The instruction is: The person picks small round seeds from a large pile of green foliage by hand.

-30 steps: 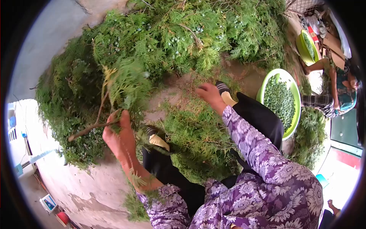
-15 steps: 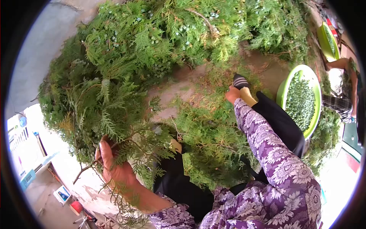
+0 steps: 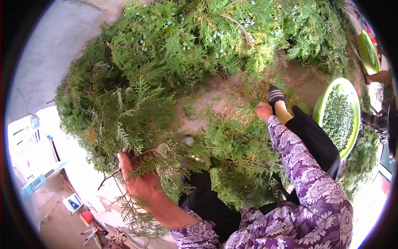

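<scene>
At the left, the person's left hand (image 3: 145, 182) is closed on a leafy branch (image 3: 163, 155), whose bare woody end sticks out past the thumb. Because its sprays spread over the wrist and in front of the large pile (image 3: 166, 58), they could catch on the other twigs; a hard pull might then snap the thin stem or twist it out of the grip. Loose sprigs hanging by the forearm could also snag the left sleeve (image 3: 192, 234).

In the middle, the right hand (image 3: 263, 111) is beside the striped shoe (image 3: 276, 95), its fingers seemingly curled; whether it holds anything cannot be told. Trimmings (image 3: 240, 143) lie thick between the feet, so anything small dropped there could be lost among them. Farther right, the green basin (image 3: 355, 139) of berries (image 3: 338, 120) sits just beside the black trouser leg (image 3: 317, 139); a careless shift of the knee could jolt it and spill some.

As for the surface and room, a blue crate (image 3: 34, 184), a white box (image 3: 73, 203) and a red object (image 3: 86, 218) lie off at the far left. The work is done on the floor (image 3: 195, 123), brownish and littered with green bits where it shows. At the right edge are a second basin (image 3: 370, 50) and part of another person's limb (image 3: 379, 77), beside strong glare lower down.
</scene>
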`<state>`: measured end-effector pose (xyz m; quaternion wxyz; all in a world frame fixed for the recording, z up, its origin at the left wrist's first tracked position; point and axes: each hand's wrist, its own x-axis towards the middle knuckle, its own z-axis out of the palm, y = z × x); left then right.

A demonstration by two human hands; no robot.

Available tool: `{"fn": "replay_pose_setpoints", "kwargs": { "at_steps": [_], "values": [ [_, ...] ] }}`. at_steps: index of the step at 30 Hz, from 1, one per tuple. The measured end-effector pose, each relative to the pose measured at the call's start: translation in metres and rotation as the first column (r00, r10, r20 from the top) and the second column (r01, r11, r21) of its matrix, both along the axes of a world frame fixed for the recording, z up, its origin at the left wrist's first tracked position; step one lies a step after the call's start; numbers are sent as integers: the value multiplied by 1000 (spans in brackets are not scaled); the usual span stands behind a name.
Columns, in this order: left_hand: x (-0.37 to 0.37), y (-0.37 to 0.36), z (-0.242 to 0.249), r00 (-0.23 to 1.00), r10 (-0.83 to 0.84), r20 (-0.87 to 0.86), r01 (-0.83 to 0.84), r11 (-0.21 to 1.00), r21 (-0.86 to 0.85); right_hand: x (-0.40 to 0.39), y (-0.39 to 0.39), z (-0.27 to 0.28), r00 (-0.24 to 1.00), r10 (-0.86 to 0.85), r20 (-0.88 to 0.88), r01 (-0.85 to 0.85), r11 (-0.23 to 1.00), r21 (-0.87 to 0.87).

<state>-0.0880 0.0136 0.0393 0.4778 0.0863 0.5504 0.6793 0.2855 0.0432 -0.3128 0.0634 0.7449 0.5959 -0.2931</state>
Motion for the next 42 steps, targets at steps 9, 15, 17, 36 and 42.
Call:
{"fn": "replay_pose_setpoints", "kwargs": {
  "at_steps": [9, 15, 17, 36, 42],
  "values": [
    [2, -8, -3, 995, 84, 58, -89, 992, 94, -13, 33, 93, -19, -626, -779, 262, 749, -609],
    [-8, -19, 10, 980, -42, 195, 6, 983, 183, -58, 40, 233, -60, -570, -819, 96, 814, -574],
    [-14, -18, 5, 955, 0, 298, -74, 969, 235, -64, 33, 266, -84, -523, -848, 25, 850, -526],
    [11, 2, 3, 938, 61, 341, -137, 970, 202, -159, 27, 332, -18, -144, -989, -19, 989, -144],
    [40, 10, -2, 988, 8, 153, -21, 996, 84, -152, 15, 335, 391, 134, -911, -30, 991, 133]
  ]
}}
